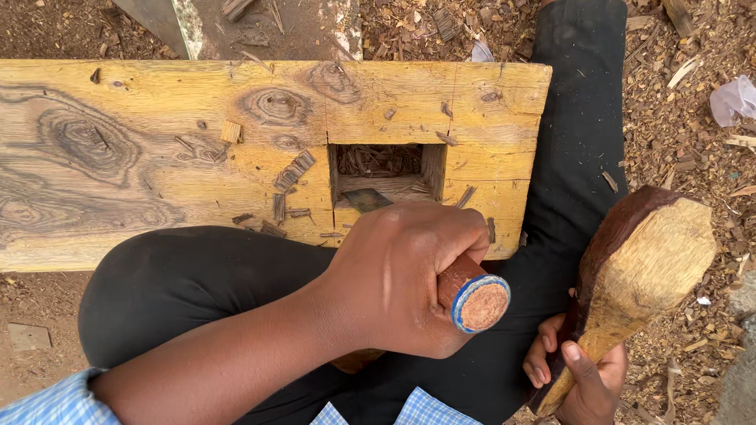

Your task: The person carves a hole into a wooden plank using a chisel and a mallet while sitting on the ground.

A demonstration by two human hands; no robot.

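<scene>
bright even daylight | soft short shadows | no glare | sharp focus | slight edge distortion

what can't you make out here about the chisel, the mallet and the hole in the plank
Head view:
- chisel: the left hand wraps most of the handle; only the blade tip and ringed butt show.
- mallet: the handle's lower end is hidden by the right hand and the bottom edge.
- mortise: its floor lies under chips and shadow, so depth is unclear.
- plank: cut off at the left edge.
</scene>
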